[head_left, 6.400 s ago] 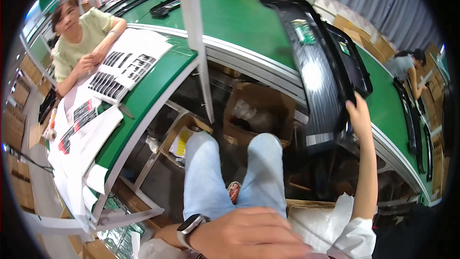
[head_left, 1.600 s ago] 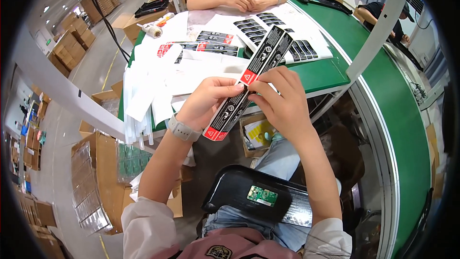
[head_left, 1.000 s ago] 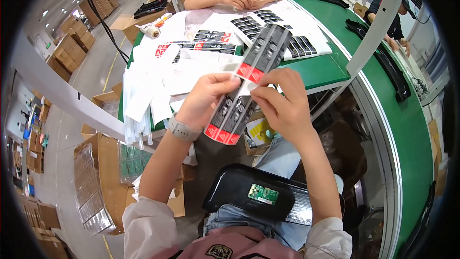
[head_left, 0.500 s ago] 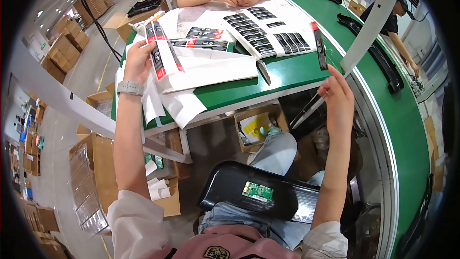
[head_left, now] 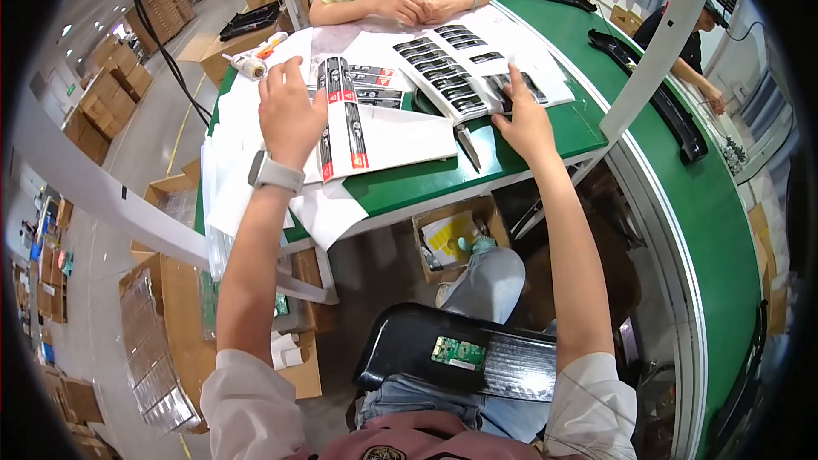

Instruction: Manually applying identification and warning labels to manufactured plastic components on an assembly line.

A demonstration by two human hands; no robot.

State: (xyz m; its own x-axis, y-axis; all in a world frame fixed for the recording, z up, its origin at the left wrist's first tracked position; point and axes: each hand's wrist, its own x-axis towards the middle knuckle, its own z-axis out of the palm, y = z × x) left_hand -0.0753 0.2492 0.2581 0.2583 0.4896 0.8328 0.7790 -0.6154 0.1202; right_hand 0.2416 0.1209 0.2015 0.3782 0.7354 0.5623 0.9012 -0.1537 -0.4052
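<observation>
My left hand [head_left: 291,115] is open, fingers stretched, over the left side of the white paper sheets [head_left: 409,132]. Beside its thumb lies a strip of black labels with red ends [head_left: 352,123]. My right hand [head_left: 530,126] is at the right, thumb and forefinger apart, by a white backing sheet of black labels [head_left: 447,77]. A blurred dark patch lies at its fingertips; whether it is a loose label, I cannot tell. A pointed metal blade [head_left: 468,149] sticks out from under the sheets. On my lap rests a black plastic panel [head_left: 400,332] with a green circuit board [head_left: 458,353].
Across the green table [head_left: 409,183] sits a person with folded hands [head_left: 417,8]. A white bottle [head_left: 248,66] stands at the far left. A white post [head_left: 656,60] and a green conveyor [head_left: 716,247] with black panels [head_left: 677,119] are at the right. Below is a cardboard box [head_left: 426,268].
My left hand has let go of the red-ended label strip, which now lies on the paper. My right hand has moved up and left from the table edge; the label it held no longer shows plainly.
</observation>
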